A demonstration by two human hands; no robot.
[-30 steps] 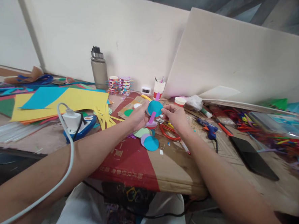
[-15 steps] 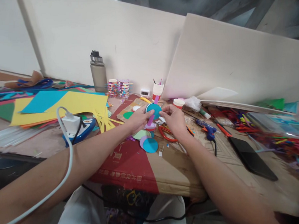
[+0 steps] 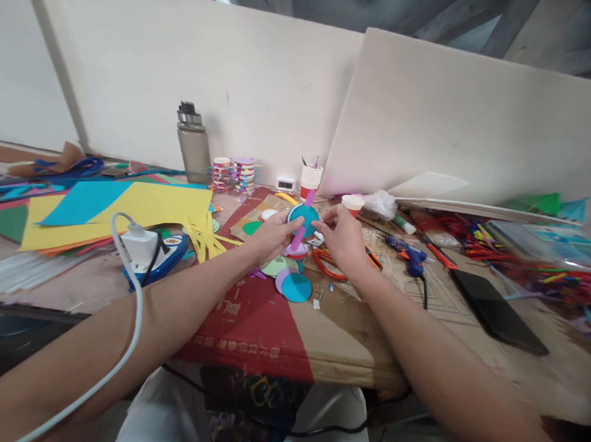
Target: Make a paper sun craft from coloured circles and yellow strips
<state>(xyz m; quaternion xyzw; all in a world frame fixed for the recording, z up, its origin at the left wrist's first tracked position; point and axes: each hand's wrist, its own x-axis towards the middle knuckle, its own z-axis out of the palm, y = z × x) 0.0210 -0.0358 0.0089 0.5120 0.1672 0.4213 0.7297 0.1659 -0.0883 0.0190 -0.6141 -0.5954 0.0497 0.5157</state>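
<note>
Head view: left hand (image 3: pixel 276 236) clamps blue disc (image 3: pixel 306 216); right hand (image 3: pixel 343 236) at edge, grip unclear.

Stretches the bare left forearm (image 3: pixel 170 300) in from the lower left and the bare right forearm (image 3: pixel 418 335) from the lower right, slanting both forward and inward. Holds the left hand (image 3: pixel 273 234) and right hand (image 3: pixel 345 236) near each other at the centre. Grips with the left, thumb (image 3: pixel 297 222) laid on top and pointing rightward, with its other fingers partly hidden. Shows the back of the right, with fingers bent and tips gathered leftward. Sits with both thighs (image 3: pixel 167 413) parted.
</note>
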